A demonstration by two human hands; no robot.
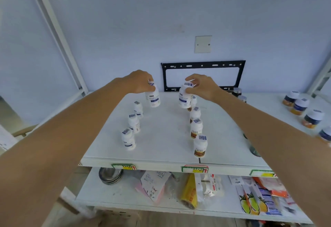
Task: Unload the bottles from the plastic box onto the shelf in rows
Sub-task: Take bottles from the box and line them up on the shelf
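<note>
Fingers of both hands were curled round bottle caps: the left hand (141,81) held a white bottle (153,96) at the far end of the left row, the right hand (200,86) another bottle (184,96) behind the right row. Both hung over the shelf (161,137), perhaps just off it. Gripped only by the caps, either could tip on landing and knock its nearest neighbour (195,113). No plastic box showed.

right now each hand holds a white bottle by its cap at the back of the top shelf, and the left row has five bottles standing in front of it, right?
Not five: the head view shows three bottles standing in the left row in front of the left hand and its bottle. The rest holds: the right hand grips a bottle too, over the top shelf.
</note>
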